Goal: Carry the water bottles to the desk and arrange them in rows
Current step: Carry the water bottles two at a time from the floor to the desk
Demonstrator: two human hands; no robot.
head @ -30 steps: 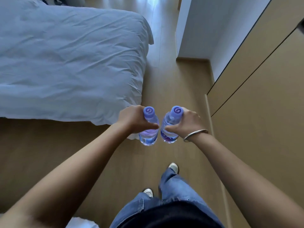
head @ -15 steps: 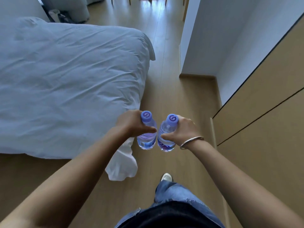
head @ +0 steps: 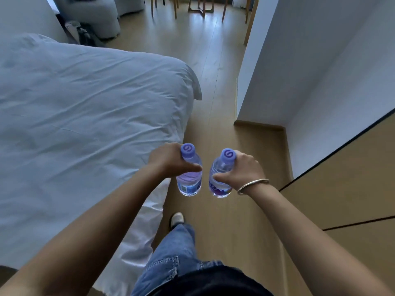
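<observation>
Two bottles upright, caps up: left hand (head: 168, 162) wraps left bottle (head: 189, 178), right hand (head: 243, 169) wraps right bottle (head: 220, 178).

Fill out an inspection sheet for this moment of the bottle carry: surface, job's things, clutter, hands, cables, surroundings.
Surface: wooden floor; no desk top can be made out.
Job's things: left bottle and right bottle, both capped in purple, upright, held apart over the floor.
Clutter: dark items on the floor beyond the bed; too blurred to name.
Hands: left hand grips the left bottle near its neck; right hand, with a bangle on the wrist, grips the right bottle.
Cables: nothing seen.
Surroundings: bed with white bedding on the left, white wall and wood-panel cabinet on the right, chair legs far ahead.
</observation>
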